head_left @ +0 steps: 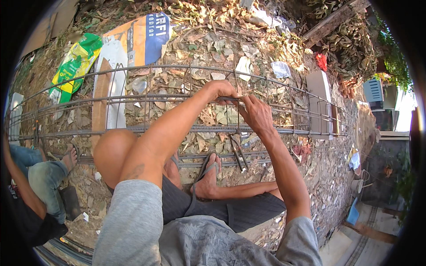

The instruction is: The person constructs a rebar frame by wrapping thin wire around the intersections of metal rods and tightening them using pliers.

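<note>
A long rebar cage (pixel 177 97) of thin steel rods and square stirrups stretches from left to right in front of me. My left hand (pixel 220 91) is closed round its middle rods, fingers curled over the steel. Close beside it, my right hand (pixel 257 113) has its fingertips pinched together at the same rods near a stirrup. Whatever those fingers hold is too small to make out. A pair of pincers (pixel 239 153) with dark handles lies below the cage, near my sandalled foot (pixel 207 179).
White blocks (pixel 319 104) and a wooden board (pixel 101 97) sit under the cage. More rods (pixel 262 157) lie nearer me. Another person's jeans-clad leg (pixel 46 181) is at left. Empty-looking sacks (pixel 153 37) and dry leaves cover the far ground.
</note>
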`<action>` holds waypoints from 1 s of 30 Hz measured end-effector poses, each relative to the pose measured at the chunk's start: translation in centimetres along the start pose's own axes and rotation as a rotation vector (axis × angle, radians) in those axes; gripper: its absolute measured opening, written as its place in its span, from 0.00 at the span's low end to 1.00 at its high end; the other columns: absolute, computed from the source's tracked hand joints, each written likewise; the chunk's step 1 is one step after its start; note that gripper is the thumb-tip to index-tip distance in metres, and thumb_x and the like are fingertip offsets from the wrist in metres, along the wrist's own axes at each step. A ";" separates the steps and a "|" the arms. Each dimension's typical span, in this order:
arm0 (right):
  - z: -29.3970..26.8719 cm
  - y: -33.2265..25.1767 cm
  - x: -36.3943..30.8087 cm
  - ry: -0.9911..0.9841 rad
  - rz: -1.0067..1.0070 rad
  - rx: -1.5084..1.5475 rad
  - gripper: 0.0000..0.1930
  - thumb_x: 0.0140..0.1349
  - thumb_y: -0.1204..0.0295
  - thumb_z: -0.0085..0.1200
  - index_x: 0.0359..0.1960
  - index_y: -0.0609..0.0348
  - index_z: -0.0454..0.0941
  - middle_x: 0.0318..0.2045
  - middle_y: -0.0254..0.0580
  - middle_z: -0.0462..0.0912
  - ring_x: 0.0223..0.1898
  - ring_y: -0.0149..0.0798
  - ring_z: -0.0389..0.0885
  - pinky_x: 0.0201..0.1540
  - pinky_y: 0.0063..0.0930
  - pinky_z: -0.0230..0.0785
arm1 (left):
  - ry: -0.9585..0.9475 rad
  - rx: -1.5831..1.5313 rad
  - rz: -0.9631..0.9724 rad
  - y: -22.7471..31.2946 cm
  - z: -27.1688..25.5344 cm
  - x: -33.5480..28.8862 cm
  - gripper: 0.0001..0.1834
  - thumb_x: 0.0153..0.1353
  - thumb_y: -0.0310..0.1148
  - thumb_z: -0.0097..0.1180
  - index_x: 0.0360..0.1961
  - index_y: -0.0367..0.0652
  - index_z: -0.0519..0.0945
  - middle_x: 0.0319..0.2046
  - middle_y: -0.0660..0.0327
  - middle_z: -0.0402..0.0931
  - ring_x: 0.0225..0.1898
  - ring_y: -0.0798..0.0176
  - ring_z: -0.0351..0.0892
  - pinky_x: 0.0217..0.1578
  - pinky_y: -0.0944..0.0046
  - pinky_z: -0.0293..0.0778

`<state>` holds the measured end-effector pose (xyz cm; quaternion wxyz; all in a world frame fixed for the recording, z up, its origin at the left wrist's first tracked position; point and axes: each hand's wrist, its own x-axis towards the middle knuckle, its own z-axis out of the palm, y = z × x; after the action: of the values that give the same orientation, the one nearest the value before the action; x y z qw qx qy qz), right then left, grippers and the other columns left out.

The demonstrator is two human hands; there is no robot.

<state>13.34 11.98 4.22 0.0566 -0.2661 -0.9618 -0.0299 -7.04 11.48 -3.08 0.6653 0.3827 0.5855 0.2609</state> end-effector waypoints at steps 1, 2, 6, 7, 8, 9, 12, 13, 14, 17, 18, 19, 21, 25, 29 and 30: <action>0.1 0.3 0.1 0.010 0.025 0.055 0.11 0.62 0.63 0.63 0.41 0.53 0.81 0.32 0.42 0.82 0.32 0.51 0.85 0.35 0.45 0.78 | -0.005 -0.020 -0.001 0.0 -0.2 -0.1 0.12 0.66 0.43 0.64 0.36 0.47 0.87 0.31 0.66 0.86 0.25 0.74 0.78 0.25 0.69 0.78; 0.0 0.4 0.2 0.016 0.054 0.108 0.09 0.63 0.64 0.63 0.41 0.52 0.84 0.31 0.42 0.82 0.32 0.51 0.85 0.35 0.44 0.78 | -0.005 -0.021 0.001 0.1 -0.1 -0.2 0.12 0.66 0.43 0.64 0.36 0.47 0.87 0.31 0.66 0.86 0.25 0.74 0.78 0.25 0.69 0.78; -0.1 0.1 1.7 -0.064 0.290 0.352 0.08 0.63 0.66 0.62 0.39 0.52 0.90 0.33 0.48 0.88 0.36 0.53 0.87 0.40 0.45 0.78 | 0.023 -0.061 -0.018 0.3 0.6 -0.9 0.21 0.67 0.53 0.61 0.40 0.45 0.88 0.31 0.68 0.87 0.24 0.74 0.77 0.24 0.70 0.75; -0.4 0.2 2.2 -0.149 0.356 0.381 0.09 0.62 0.66 0.62 0.40 0.53 0.91 0.33 0.51 0.89 0.36 0.55 0.87 0.42 0.46 0.78 | 0.046 -0.073 -0.058 0.5 0.6 -1.0 0.24 0.67 0.57 0.60 0.41 0.45 0.89 0.32 0.68 0.88 0.24 0.74 0.77 0.23 0.70 0.75; -0.5 0.5 2.4 -0.152 0.354 0.381 0.09 0.62 0.66 0.62 0.40 0.53 0.91 0.33 0.51 0.89 0.36 0.55 0.87 0.42 0.46 0.78 | 0.047 -0.076 -0.058 0.6 0.5 -1.3 0.24 0.67 0.57 0.60 0.41 0.45 0.89 0.32 0.68 0.88 0.24 0.74 0.77 0.23 0.70 0.75; -0.7 0.9 2.8 -0.214 0.353 0.461 0.10 0.62 0.67 0.61 0.40 0.54 0.91 0.32 0.52 0.89 0.35 0.56 0.87 0.42 0.45 0.78 | 0.043 0.066 -0.029 0.8 0.4 -1.5 0.27 0.67 0.60 0.57 0.41 0.45 0.89 0.32 0.69 0.88 0.24 0.74 0.76 0.23 0.69 0.74; -1.6 1.7 3.7 -0.306 0.294 0.437 0.11 0.63 0.68 0.58 0.40 0.54 0.91 0.32 0.53 0.88 0.35 0.56 0.87 0.43 0.46 0.78 | 0.049 0.225 0.013 1.8 0.9 -2.3 0.31 0.68 0.64 0.53 0.37 0.46 0.91 0.33 0.69 0.90 0.22 0.72 0.74 0.24 0.65 0.74; -2.1 2.1 3.8 -0.336 0.240 0.336 0.11 0.63 0.69 0.56 0.40 0.54 0.91 0.32 0.54 0.88 0.35 0.56 0.87 0.45 0.47 0.77 | 0.067 0.303 0.014 2.6 1.5 -2.7 0.31 0.69 0.63 0.52 0.35 0.46 0.91 0.33 0.68 0.90 0.22 0.70 0.74 0.24 0.63 0.74; -2.8 1.7 4.2 -0.336 0.234 0.336 0.11 0.63 0.69 0.56 0.40 0.54 0.91 0.32 0.54 0.88 0.35 0.56 0.87 0.45 0.47 0.77 | 0.101 0.379 0.007 2.9 1.4 -3.3 0.31 0.71 0.61 0.50 0.34 0.45 0.91 0.32 0.67 0.90 0.22 0.69 0.74 0.24 0.61 0.73; -4.3 0.8 5.2 -0.345 0.117 0.018 0.10 0.63 0.71 0.54 0.33 0.54 0.89 0.31 0.52 0.88 0.37 0.54 0.88 0.50 0.54 0.73 | 0.155 0.453 0.001 2.4 1.3 -2.5 0.30 0.71 0.59 0.49 0.32 0.44 0.90 0.31 0.64 0.89 0.22 0.67 0.75 0.25 0.60 0.73; -4.4 0.4 5.4 -0.320 0.065 -0.018 0.09 0.63 0.72 0.54 0.31 0.54 0.87 0.31 0.51 0.88 0.37 0.54 0.88 0.52 0.56 0.71 | 0.160 0.452 0.001 2.2 1.1 -2.3 0.30 0.71 0.59 0.49 0.32 0.44 0.90 0.31 0.64 0.89 0.22 0.67 0.75 0.25 0.60 0.73; -4.5 -0.1 5.6 -0.294 0.015 -0.053 0.08 0.63 0.74 0.53 0.29 0.54 0.85 0.32 0.49 0.88 0.38 0.53 0.88 0.54 0.57 0.69 | 0.166 0.438 -0.001 1.9 0.8 -2.1 0.30 0.71 0.58 0.50 0.31 0.43 0.90 0.29 0.63 0.88 0.22 0.65 0.75 0.26 0.59 0.73; -4.4 -0.1 5.1 -0.283 0.015 -0.075 0.08 0.63 0.75 0.53 0.28 0.54 0.85 0.33 0.49 0.88 0.38 0.54 0.88 0.54 0.56 0.68 | 0.156 0.423 0.004 1.9 1.2 -2.0 0.29 0.71 0.56 0.51 0.30 0.42 0.90 0.27 0.61 0.87 0.22 0.64 0.76 0.26 0.58 0.73; -5.2 -1.4 4.9 -0.251 0.031 -0.164 0.07 0.65 0.73 0.55 0.32 0.57 0.85 0.34 0.47 0.86 0.37 0.51 0.87 0.51 0.53 0.68 | 0.196 0.410 0.109 1.5 1.3 -1.8 0.28 0.69 0.56 0.54 0.30 0.40 0.89 0.23 0.57 0.84 0.23 0.59 0.79 0.28 0.56 0.74; -3.2 -4.1 3.0 -0.097 0.154 -0.153 0.09 0.66 0.73 0.53 0.32 0.60 0.85 0.34 0.51 0.85 0.34 0.51 0.87 0.43 0.50 0.77 | 0.179 0.468 0.130 2.2 1.9 -1.6 0.32 0.66 0.61 0.57 0.28 0.38 0.89 0.24 0.55 0.84 0.26 0.57 0.81 0.31 0.55 0.76; -2.6 -5.8 2.4 -0.079 0.208 -0.108 0.08 0.66 0.73 0.52 0.35 0.61 0.84 0.35 0.51 0.85 0.33 0.52 0.87 0.35 0.45 0.78 | 0.183 0.468 0.132 1.9 1.7 -1.4 0.32 0.66 0.61 0.57 0.28 0.38 0.89 0.24 0.55 0.84 0.26 0.57 0.81 0.31 0.55 0.76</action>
<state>8.57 8.04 6.94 0.0068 -0.3680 -0.9275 -0.0651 -5.46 11.12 -0.71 0.4844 0.5383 0.6617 0.1946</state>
